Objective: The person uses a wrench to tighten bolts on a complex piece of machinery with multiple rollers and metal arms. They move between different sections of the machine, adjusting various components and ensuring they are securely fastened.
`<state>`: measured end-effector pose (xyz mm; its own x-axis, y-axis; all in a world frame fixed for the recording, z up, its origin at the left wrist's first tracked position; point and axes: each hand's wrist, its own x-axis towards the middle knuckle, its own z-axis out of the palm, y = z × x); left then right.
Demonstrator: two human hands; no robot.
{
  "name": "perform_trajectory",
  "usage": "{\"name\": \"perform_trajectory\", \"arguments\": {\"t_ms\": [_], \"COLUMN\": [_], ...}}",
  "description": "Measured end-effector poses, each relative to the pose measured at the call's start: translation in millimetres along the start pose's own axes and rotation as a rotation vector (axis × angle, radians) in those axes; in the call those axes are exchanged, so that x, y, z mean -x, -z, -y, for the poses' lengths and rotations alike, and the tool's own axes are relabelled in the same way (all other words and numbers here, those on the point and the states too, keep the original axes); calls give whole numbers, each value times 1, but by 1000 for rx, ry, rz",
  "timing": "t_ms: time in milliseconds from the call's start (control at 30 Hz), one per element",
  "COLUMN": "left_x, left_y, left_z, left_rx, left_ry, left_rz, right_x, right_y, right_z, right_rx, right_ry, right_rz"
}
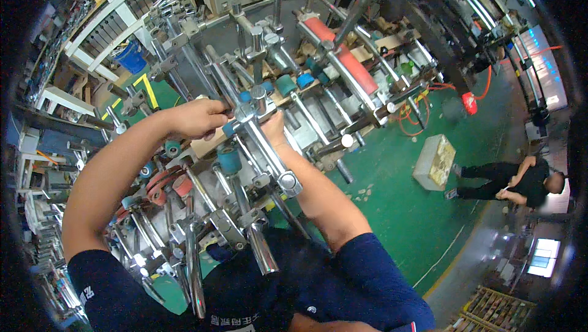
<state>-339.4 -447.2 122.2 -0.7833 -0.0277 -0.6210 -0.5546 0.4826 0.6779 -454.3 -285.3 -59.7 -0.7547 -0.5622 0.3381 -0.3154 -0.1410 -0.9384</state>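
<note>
I lean over a machine frame of chrome rods, clamps and rollers. My left hand [199,118] reaches in from the left with its fingers curled, at a clamp on a chrome rod [222,82]; what the fingers close on is hidden. Below that hand, a flat tan wooden piece [208,145] lies among the rollers. My right hand [274,127] reaches up behind a thick chrome bar [267,148], and its fingers are mostly covered by the metal. Teal rollers [229,159] sit just below, with another teal roller [285,85] beyond my right hand.
A long red roller [343,55] spans the far part of the machine. Chrome rods [262,249] jut toward my body. On the green floor at right stands a pale block [434,162], near a person in dark clothes [520,182]. A blue bucket [130,56] is at far left.
</note>
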Motion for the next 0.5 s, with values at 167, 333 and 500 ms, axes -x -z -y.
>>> {"name": "perform_trajectory", "arguments": {"t_ms": [167,333,500], "left_x": [-13,0,2], "left_y": [12,-20,-22], "left_z": [10,34,21], "left_rx": [-384,-418,-416], "left_ry": [-148,-271,-288], "left_rz": [-81,-396,-425], "right_x": [4,2,0], "right_y": [-8,-8,1], "right_z": [-28,26,2], "right_rx": [1,-63,47], "right_ry": [-41,-20,-7], "right_rz": [-12,-1,-11]}}
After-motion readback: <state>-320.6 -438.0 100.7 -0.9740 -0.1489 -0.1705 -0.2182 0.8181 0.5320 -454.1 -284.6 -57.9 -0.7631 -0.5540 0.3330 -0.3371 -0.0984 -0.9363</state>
